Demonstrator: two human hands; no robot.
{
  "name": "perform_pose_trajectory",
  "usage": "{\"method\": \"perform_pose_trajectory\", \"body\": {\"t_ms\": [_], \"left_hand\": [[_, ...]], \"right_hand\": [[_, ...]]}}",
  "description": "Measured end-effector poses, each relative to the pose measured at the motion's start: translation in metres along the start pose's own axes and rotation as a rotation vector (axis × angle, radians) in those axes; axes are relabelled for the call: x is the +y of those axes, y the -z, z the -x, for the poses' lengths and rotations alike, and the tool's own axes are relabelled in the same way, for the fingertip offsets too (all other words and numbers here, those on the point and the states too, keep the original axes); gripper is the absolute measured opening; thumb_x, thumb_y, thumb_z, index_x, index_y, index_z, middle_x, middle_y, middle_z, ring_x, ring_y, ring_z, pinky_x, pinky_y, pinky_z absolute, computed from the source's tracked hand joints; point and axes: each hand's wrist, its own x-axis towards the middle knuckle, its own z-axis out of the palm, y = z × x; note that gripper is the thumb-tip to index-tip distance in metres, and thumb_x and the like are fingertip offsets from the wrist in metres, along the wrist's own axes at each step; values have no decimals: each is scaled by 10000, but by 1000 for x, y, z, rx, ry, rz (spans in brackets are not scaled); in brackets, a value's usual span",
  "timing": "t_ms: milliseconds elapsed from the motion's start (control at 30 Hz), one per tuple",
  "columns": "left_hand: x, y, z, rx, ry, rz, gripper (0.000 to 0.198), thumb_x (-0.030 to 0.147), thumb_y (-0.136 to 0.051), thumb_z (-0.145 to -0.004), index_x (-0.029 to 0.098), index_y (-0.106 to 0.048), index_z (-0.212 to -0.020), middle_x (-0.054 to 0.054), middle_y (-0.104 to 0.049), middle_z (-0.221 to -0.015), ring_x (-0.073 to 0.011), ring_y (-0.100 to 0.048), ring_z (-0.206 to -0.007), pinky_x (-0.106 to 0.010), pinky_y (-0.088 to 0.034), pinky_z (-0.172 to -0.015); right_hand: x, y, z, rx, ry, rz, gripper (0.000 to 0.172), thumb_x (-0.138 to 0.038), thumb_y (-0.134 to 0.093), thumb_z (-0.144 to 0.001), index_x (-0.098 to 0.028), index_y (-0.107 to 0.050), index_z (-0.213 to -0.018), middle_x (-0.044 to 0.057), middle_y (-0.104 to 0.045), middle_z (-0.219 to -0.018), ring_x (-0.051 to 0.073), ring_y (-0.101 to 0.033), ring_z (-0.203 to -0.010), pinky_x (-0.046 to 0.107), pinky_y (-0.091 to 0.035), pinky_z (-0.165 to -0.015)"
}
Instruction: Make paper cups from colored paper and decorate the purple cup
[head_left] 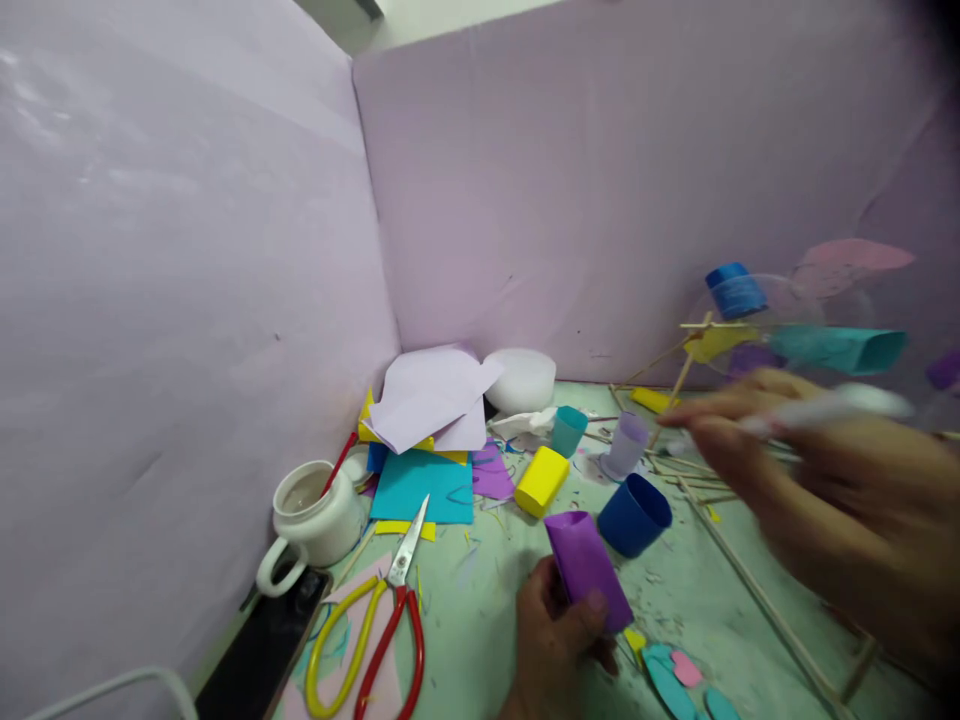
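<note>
Low in the middle, my left hand is closed around a purple paper tube, its open end tilted up and away. My right hand, smeared by motion, is raised at the right. Its fingers pinch a white pen-shaped tube; the exact kind is too blurred to tell. Just beyond the purple tube stands a dark blue paper tube. A yellow paper tube, a teal one and a pale lilac one are grouped behind it.
Yellow-and-red scissors lie open at the left, near a white mug and a dark phone. Coloured paper sheets are stacked at the back. A wooden-stick frame with paper pieces stands right. Paper petals lie in front.
</note>
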Motion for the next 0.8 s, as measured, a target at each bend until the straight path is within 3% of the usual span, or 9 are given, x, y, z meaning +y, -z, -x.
{"method": "perform_pose_trajectory", "body": {"t_ms": [67,133,267,367,467,533,600,667,800], "left_hand": [[0,0,1,12,6,5,665,538,-836,-412,94,-636,-865,-10,-590,-644,-93,-478,-454,-212,-355,-376],[2,0,2,26,16,4,630,516,-827,-450,90,-646,-877,-16,-600,-663,-91,-474,-445,-221,-365,-379],[3,0,2,19,37,4,541,470,-831,-463,101,-650,-815,-2,-583,-617,-73,-430,-387,-231,-353,-382],[-1,0,-2,18,53,19,460,433,-836,-478,119,-639,-751,4,-563,-569,-91,-448,-401,-243,-384,-414],[-8,-1,-7,74,66,68,434,401,-853,-458,128,-638,-719,-10,-580,-582,-155,-548,-508,-276,-458,-507],[-12,-3,-9,119,73,130,440,385,-866,-431,134,-636,-709,-14,-584,-585,-204,-606,-608,-294,-490,-576],[-15,-3,-11,137,76,191,453,372,-875,-408,137,-637,-713,-16,-587,-586,-232,-630,-686,-300,-503,-617],[-16,-3,-12,125,76,225,463,359,-879,-389,135,-640,-715,-17,-590,-586,-234,-632,-702,-297,-504,-623],[-13,-1,-11,67,90,214,439,369,-866,-413,121,-645,-699,-9,-572,-546,-183,-593,-582,-292,-493,-582]], "right_hand": [[-16,-27,-35,-12,97,34,137,-261,-483,-894,-238,-607,-841,80,-634,-946,254,-615,-886,428,-482,-769],[-21,-59,-54,-83,123,18,172,-172,-433,-897,-193,-604,-900,102,-630,-1013,229,-621,-891,391,-497,-776],[-23,-128,-53,-445,147,199,159,-170,-556,-826,-144,-621,-968,135,-608,-1089,244,-597,-950,346,-501,-780],[-30,-178,-37,-607,188,303,556,-393,-747,-690,-92,-570,-1122,186,-570,-1185,299,-558,-1025,376,-496,-825],[-35,-219,-24,-662,256,360,900,-393,-824,-595,-60,-421,-1328,232,-469,-1349,348,-501,-1131,419,-456,-900],[-34,-238,-20,-699,305,396,975,-347,-830,-599,-55,-341,-1390,255,-403,-1412,378,-449,-1202,439,-426,-932],[-31,-249,-21,-729,356,427,917,-263,-787,-659,-62,-306,-1413,267,-362,-1441,389,-424,-1233,445,-406,-939],[-25,-254,-28,-756,404,451,773,-187,-695,-740,-69,-321,-1406,270,-434,-1386,368,-488,-1169,432,-416,-897],[-10,-249,-57,-819,456,485,323,-138,-470,-886,-87,-539,-1197,182,-691,-954,279,-629,-861,350,-441,-704]]}}
